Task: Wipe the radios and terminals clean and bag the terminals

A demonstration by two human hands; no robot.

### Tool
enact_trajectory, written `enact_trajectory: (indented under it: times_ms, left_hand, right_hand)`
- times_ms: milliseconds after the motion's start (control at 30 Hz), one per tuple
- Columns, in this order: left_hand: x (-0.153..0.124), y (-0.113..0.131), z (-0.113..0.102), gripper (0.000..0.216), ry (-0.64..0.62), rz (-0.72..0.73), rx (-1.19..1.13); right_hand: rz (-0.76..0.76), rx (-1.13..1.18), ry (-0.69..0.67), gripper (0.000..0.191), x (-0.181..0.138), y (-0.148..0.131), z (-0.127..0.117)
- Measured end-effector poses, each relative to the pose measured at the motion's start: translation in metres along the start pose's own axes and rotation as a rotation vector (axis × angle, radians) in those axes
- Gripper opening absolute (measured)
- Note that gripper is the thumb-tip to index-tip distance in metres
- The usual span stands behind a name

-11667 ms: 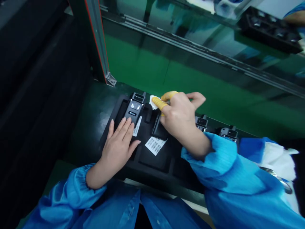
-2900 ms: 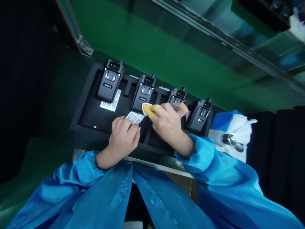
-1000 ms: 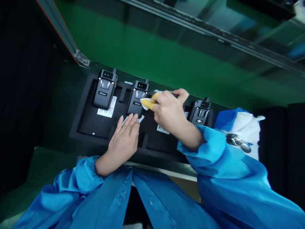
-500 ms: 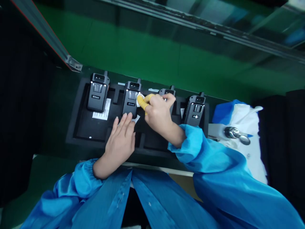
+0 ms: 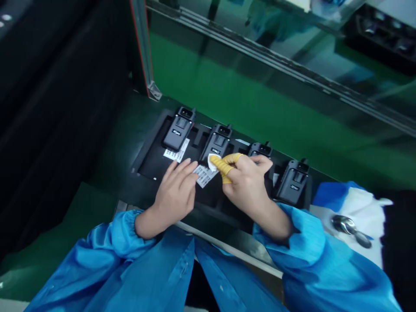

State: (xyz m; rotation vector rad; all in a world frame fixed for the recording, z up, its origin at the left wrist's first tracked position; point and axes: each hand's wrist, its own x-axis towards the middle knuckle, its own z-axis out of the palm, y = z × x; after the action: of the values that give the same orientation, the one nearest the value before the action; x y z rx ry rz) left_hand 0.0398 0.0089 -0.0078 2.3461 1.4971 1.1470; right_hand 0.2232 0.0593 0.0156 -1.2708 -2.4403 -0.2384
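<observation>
Pinched in the yellow-covered fingers of my right hand is a small white wipe. It presses on the lower part of the second walkie-talkie from the left, which lies back side up. My left hand is open, its stretched fingers by that walkie-talkie's lower end; whether they touch it I cannot tell. A printed white label shows between the two hands. Further left lies another walkie-talkie over a label. A third walkie-talkie is partly hidden behind my right hand.
The walkie-talkies sit in a black foam tray. At its right end lies one more walkie-talkie. A white cloth and a shiny metal-topped container are on the right. A metal frame post rises at the back left.
The view has swung, so the tray appears further right and more tilted. My right hand has moved the wipe from the walkie-talkie's right edge down to its lower part. My left hand has shifted off its lower end.
</observation>
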Motion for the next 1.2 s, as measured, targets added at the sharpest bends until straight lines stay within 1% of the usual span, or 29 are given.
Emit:
enact_trajectory:
  times_ms: [100, 167, 267, 367, 467, 567, 633, 700, 767, 833, 900, 967, 1000, 1067, 1133, 1200]
  left_hand:
    - [-0.002, -0.021, -0.017, 0.015, 0.032, -0.081, 0.108]
    - [-0.006, -0.034, -0.022, 0.013, 0.030, -0.124, 0.164]
    - [-0.014, -0.046, -0.021, 0.011, -0.006, -0.134, 0.189]
    - [-0.018, -0.049, -0.016, 0.011, -0.030, -0.147, 0.187]
    - [-0.019, -0.048, -0.015, 0.011, -0.037, -0.178, 0.182]
    - [-0.018, -0.048, -0.016, 0.011, -0.046, -0.197, 0.165]
    - [-0.018, -0.048, -0.017, 0.012, -0.047, -0.203, 0.147]
    - [-0.019, -0.048, -0.016, 0.014, -0.050, -0.209, 0.122]
    - [-0.019, -0.048, -0.016, 0.014, -0.055, -0.217, 0.103]
    - [-0.019, -0.048, -0.016, 0.014, -0.059, -0.227, 0.095]
    - [-0.019, -0.048, -0.016, 0.014, -0.061, -0.234, 0.094]
    - [-0.019, -0.048, -0.016, 0.014, -0.060, -0.232, 0.095]
    - [-0.019, -0.048, -0.016, 0.014, -0.058, -0.228, 0.096]
    - [-0.019, -0.048, -0.016, 0.013, -0.056, -0.221, 0.099]
    - [-0.019, -0.048, -0.016, 0.013, -0.051, -0.214, 0.103]
    - [-0.019, -0.048, -0.016, 0.012, -0.044, -0.217, 0.103]
  right_hand:
    - [-0.013, 0.021, -0.030, 0.027, 0.025, -0.007, 0.012]
    - [-0.024, 0.032, -0.072, 0.028, 0.041, -0.014, 0.022]
    - [-0.067, 0.018, -0.114, 0.032, 0.066, -0.028, 0.038]
    - [-0.139, -0.033, -0.134, 0.034, 0.082, -0.040, 0.053]
    - [-0.225, -0.091, -0.132, 0.033, 0.082, -0.047, 0.059]
    - [-0.330, -0.087, -0.159, 0.032, 0.068, -0.047, 0.053]
    - [-0.371, -0.055, -0.180, 0.032, 0.059, -0.044, 0.048]
    - [-0.350, -0.052, -0.148, 0.032, 0.056, -0.040, 0.044]
    - [-0.279, -0.084, -0.097, 0.033, 0.058, -0.038, 0.044]
    - [-0.234, -0.122, -0.088, 0.034, 0.062, -0.039, 0.046]
    - [-0.279, -0.122, -0.121, 0.034, 0.064, -0.042, 0.048]
    - [-0.366, -0.074, -0.148, 0.033, 0.066, -0.046, 0.048]
    - [-0.382, -0.047, -0.154, 0.032, 0.068, -0.048, 0.048]
    - [-0.319, -0.037, -0.160, 0.031, 0.077, -0.050, 0.049]
    - [-0.233, -0.094, -0.162, 0.033, 0.089, -0.053, 0.052]
    - [-0.222, -0.149, -0.163, 0.035, 0.098, -0.056, 0.055]
